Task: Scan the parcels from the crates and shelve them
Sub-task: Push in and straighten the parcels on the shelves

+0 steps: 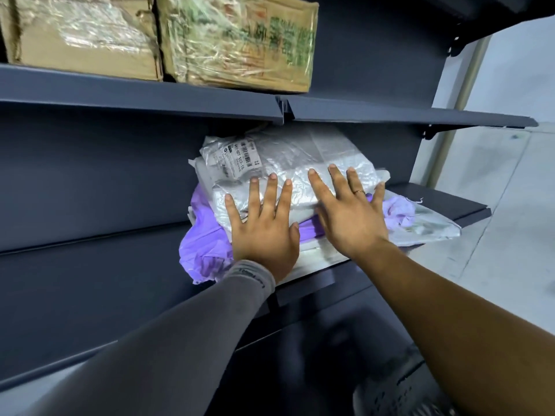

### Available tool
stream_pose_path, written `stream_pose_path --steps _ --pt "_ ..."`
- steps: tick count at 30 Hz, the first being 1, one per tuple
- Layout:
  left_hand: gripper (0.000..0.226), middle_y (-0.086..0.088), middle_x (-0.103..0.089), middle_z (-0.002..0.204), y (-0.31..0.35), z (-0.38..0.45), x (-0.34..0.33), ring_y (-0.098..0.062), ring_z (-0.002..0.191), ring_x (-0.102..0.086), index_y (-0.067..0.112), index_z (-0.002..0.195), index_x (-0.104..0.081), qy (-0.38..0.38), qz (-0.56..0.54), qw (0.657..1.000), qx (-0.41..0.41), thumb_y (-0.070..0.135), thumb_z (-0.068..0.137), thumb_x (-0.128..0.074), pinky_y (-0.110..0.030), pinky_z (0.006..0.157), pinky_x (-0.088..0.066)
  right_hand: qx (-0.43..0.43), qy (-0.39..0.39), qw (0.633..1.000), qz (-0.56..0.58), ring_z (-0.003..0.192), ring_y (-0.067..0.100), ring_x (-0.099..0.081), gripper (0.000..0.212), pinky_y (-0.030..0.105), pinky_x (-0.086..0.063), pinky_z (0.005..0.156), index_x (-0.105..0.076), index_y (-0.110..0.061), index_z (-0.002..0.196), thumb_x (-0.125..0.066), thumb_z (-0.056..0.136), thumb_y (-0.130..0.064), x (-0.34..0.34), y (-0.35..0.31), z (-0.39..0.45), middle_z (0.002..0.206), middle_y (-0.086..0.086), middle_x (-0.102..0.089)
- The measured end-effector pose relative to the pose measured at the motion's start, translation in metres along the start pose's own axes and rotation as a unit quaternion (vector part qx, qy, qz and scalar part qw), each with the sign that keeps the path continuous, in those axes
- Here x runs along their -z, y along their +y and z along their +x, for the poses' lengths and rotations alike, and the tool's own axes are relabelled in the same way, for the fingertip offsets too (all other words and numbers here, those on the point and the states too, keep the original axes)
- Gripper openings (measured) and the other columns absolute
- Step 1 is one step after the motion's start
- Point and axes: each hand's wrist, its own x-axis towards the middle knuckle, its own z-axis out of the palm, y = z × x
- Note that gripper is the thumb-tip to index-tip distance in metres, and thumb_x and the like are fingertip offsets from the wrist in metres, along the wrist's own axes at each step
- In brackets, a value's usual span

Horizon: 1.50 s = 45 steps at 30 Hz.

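Observation:
A silver-grey plastic parcel (300, 157) with a barcode label (237, 157) lies on top of a stack on the dark middle shelf (450, 202). Under it sit a purple parcel (201, 250) and flat white parcels (318, 253). My left hand (264, 226) presses flat on the front left of the grey parcel, fingers straight and spread. My right hand (348, 211), a ring on one finger, presses flat on its front right side. Neither hand curls around anything.
Two taped cardboard boxes (234, 40) stand on the upper shelf (150, 97). Another grey parcel (429, 226) sticks out at the stack's right. A dark crate (399, 391) is at the bottom right, below the shelves. Pale floor (510, 190) lies to the right.

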Motion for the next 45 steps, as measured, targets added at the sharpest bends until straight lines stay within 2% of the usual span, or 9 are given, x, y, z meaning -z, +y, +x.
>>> stream_pose_path --steps 5,8,12,15,19,34,40,43,45 --pt "0.073 -0.003 -0.023 0.172 -0.008 -0.01 -0.009 -0.033 0.159 -0.016 0.023 0.164 -0.028 0.039 0.019 0.999 -0.023 0.042 0.097 -0.05 -0.071 0.121 -0.006 0.025 0.064 0.997 -0.042 0.154 0.038 -0.023 0.076 0.082 -0.01 0.113 -0.02 -0.039 0.162 -0.058 0.096 -0.039 0.005 -0.002 0.007 0.167 0.01 -0.026" --pt "0.074 -0.003 -0.029 0.17 -0.008 -0.013 -0.008 -0.034 0.158 -0.022 0.022 0.162 -0.034 0.044 0.025 0.998 -0.022 0.039 0.095 -0.059 -0.071 0.121 -0.009 0.071 0.03 0.997 -0.025 0.16 0.034 0.0 0.097 0.079 -0.009 0.115 0.001 -0.047 0.162 -0.061 0.089 -0.039 0.016 -0.005 0.023 0.174 0.002 0.0" --pt "0.073 -0.003 -0.034 0.167 -0.011 -0.016 -0.005 -0.033 0.157 -0.025 0.022 0.161 -0.037 0.044 0.018 0.998 -0.033 0.04 0.094 -0.06 -0.073 0.119 -0.01 0.073 -0.057 0.996 -0.005 0.157 0.036 0.02 0.1 0.078 -0.011 0.117 0.019 -0.047 0.159 -0.057 0.098 -0.027 0.016 -0.013 0.03 0.172 0.0 0.021" --pt "0.082 0.002 -0.027 0.17 -0.012 -0.005 0.007 -0.029 0.157 -0.022 0.031 0.164 -0.025 0.021 0.007 1.0 -0.011 0.047 0.092 -0.059 -0.081 0.114 -0.005 0.053 -0.061 0.997 0.005 0.156 0.037 0.023 0.097 0.075 -0.013 0.119 0.017 -0.039 0.162 -0.049 0.099 -0.008 0.017 -0.016 0.025 0.172 0.0 0.023" --pt "0.082 0.007 0.007 0.174 -0.013 0.019 0.025 -0.03 0.16 0.008 0.044 0.162 0.009 -0.043 -0.016 0.998 0.048 0.061 0.1 -0.042 -0.086 0.109 0.003 0.048 -0.042 0.998 0.002 0.158 0.034 0.019 0.09 0.073 -0.013 0.121 0.011 -0.033 0.165 -0.039 0.099 0.003 0.025 -0.019 0.017 0.173 -0.002 0.017" --pt "0.078 0.005 0.011 0.174 0.032 -0.011 0.052 -0.036 0.16 0.009 0.04 0.161 0.016 -0.083 0.016 0.996 -0.029 0.022 0.109 -0.039 -0.079 0.115 -0.011 -0.01 -0.046 0.999 -0.01 0.157 0.035 0.022 0.079 0.064 -0.009 0.126 0.013 -0.025 0.165 -0.027 0.101 0.0 0.054 -0.005 -0.059 0.173 0.002 0.017" --pt "0.075 0.0 -0.034 0.167 0.056 -0.031 0.049 -0.042 0.152 -0.032 0.036 0.162 -0.023 -0.019 0.004 0.997 -0.071 0.026 0.093 -0.052 -0.081 0.105 -0.029 -0.047 -0.048 0.998 0.006 0.157 0.035 0.02 0.077 0.062 -0.009 0.127 0.008 -0.026 0.166 -0.025 0.1 -0.003 0.059 0.016 -0.098 0.174 0.002 0.014" --pt "0.085 -0.001 -0.043 0.162 0.075 -0.035 0.055 -0.042 0.148 -0.041 0.036 0.159 -0.029 -0.016 -0.016 0.997 -0.078 0.028 0.085 -0.07 -0.08 0.102 -0.032 -0.057 -0.043 0.997 -0.001 0.158 0.037 0.015 0.077 0.065 -0.013 0.125 0.001 -0.025 0.166 -0.021 0.095 -0.004 0.07 0.029 -0.118 0.174 0.004 0.007" --pt "0.067 -0.001 -0.048 0.159 0.093 -0.037 0.065 -0.042 0.145 -0.045 0.036 0.156 -0.03 -0.025 -0.034 0.995 -0.094 0.027 0.093 -0.051 -0.079 0.099 -0.037 -0.069 -0.035 0.997 -0.012 0.158 0.04 0.009 0.078 0.068 -0.019 0.122 -0.008 -0.022 0.167 -0.02 0.092 -0.004 0.08 0.04 -0.131 0.174 0.007 -0.003"
